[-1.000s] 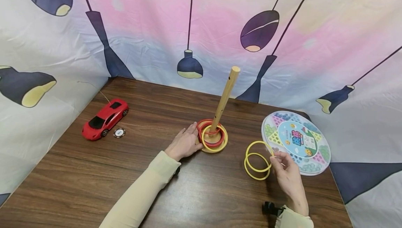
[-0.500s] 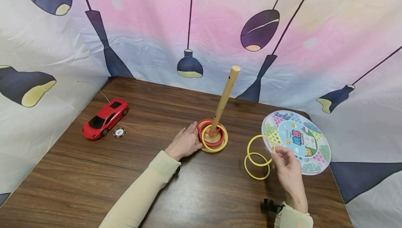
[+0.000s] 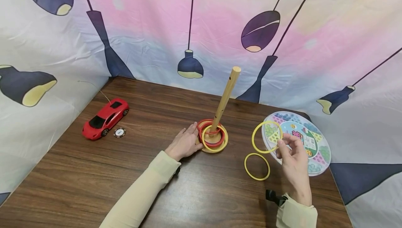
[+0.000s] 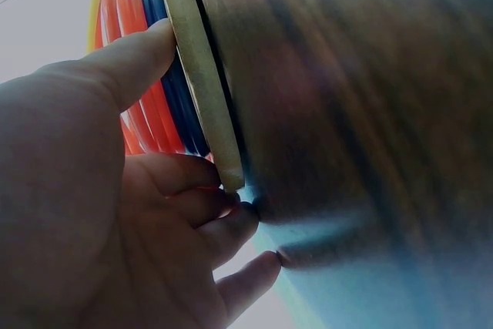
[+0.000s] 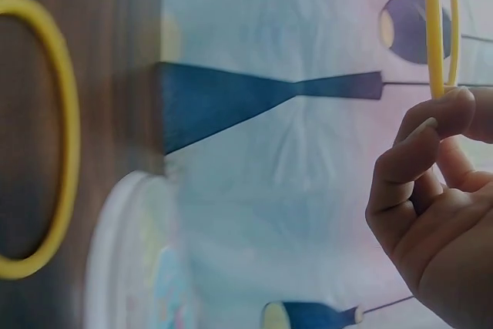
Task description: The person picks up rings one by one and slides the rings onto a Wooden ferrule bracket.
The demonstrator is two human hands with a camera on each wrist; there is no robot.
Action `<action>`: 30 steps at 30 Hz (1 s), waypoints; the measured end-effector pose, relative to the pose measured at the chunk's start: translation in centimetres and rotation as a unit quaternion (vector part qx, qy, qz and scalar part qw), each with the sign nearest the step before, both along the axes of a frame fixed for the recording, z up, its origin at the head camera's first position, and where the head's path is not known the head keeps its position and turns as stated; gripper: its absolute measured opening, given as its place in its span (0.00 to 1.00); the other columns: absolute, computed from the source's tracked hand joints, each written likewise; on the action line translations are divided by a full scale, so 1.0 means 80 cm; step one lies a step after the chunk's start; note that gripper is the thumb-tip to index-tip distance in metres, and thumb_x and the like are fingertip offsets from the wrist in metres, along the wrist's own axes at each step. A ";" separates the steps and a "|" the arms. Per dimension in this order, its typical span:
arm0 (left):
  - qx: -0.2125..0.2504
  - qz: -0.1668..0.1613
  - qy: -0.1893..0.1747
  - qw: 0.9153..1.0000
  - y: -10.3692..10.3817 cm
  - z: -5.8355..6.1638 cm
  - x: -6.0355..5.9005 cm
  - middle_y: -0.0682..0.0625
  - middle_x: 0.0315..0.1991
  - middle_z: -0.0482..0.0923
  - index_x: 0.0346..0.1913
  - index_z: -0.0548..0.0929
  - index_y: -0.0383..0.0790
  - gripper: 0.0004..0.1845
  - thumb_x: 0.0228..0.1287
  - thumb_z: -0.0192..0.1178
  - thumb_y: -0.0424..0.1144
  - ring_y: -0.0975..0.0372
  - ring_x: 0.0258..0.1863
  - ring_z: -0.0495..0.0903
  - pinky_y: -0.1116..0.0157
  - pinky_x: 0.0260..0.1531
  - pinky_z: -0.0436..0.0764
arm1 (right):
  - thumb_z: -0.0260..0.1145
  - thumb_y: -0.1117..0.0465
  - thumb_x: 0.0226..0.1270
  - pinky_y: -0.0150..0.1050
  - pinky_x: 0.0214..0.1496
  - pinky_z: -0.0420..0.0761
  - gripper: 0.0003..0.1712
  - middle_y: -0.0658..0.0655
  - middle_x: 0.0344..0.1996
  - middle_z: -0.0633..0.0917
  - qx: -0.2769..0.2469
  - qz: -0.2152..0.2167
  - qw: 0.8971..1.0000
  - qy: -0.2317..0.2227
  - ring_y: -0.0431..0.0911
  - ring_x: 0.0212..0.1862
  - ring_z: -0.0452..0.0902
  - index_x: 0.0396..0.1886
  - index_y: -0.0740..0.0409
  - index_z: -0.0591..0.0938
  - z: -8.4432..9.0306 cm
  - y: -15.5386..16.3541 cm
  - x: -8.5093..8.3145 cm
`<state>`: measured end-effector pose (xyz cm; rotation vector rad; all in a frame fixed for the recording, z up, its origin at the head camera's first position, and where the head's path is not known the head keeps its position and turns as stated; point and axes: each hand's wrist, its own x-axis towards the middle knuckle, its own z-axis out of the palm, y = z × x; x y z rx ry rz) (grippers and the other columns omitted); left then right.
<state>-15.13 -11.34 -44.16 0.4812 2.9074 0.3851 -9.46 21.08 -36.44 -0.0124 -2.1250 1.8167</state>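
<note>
Several rings already sit on the wooden peg (image 3: 225,99). Right hand (image 3: 293,158) pinches one yellow ring (image 3: 267,137) aloft right of it; another yellow ring (image 3: 257,166) remains on the surface (image 3: 125,172). Left hand (image 3: 185,143), fingers relaxed, steadies the base (image 3: 223,146).

Left hand (image 4: 100,213) against ringed base (image 4: 202,82)

Bare counter (image 3: 201,193) near and between the arms, tilted peg (image 3: 224,99) at centre, round game board (image 3: 317,151) blocking the right

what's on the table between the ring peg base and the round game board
One yellow ring lies flat on the bare wood between the peg base and the game board, seen in the head view; the right hand holds another above it.
</note>
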 end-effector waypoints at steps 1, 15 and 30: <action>0.001 0.000 0.001 1.000 0.000 0.000 0.000 0.37 0.75 0.50 0.72 0.61 0.27 0.42 0.69 0.55 0.57 0.52 0.74 0.52 0.51 0.70 0.56 | 0.58 0.74 0.69 0.27 0.21 0.71 0.11 0.56 0.30 0.76 -0.004 0.007 1.000 0.020 0.40 0.20 0.70 0.50 0.73 0.75 0.004 -0.002 -0.002; 0.006 0.000 0.006 1.000 0.001 0.000 0.001 0.37 0.75 0.51 0.71 0.63 0.27 0.41 0.68 0.56 0.57 0.51 0.74 0.53 0.50 0.69 0.57 | 0.60 0.73 0.68 0.28 0.24 0.73 0.12 0.59 0.32 0.76 -0.047 0.090 0.985 0.141 0.45 0.22 0.69 0.50 0.72 0.77 0.060 -0.033 -0.020; 0.003 0.000 0.002 1.000 0.000 0.002 0.002 0.37 0.75 0.51 0.71 0.62 0.27 0.41 0.69 0.56 0.56 0.51 0.74 0.53 0.50 0.70 0.57 | 0.62 0.70 0.68 0.31 0.25 0.72 0.11 0.60 0.30 0.76 -0.084 0.108 0.972 0.191 0.45 0.21 0.68 0.48 0.70 0.78 0.106 -0.082 -0.038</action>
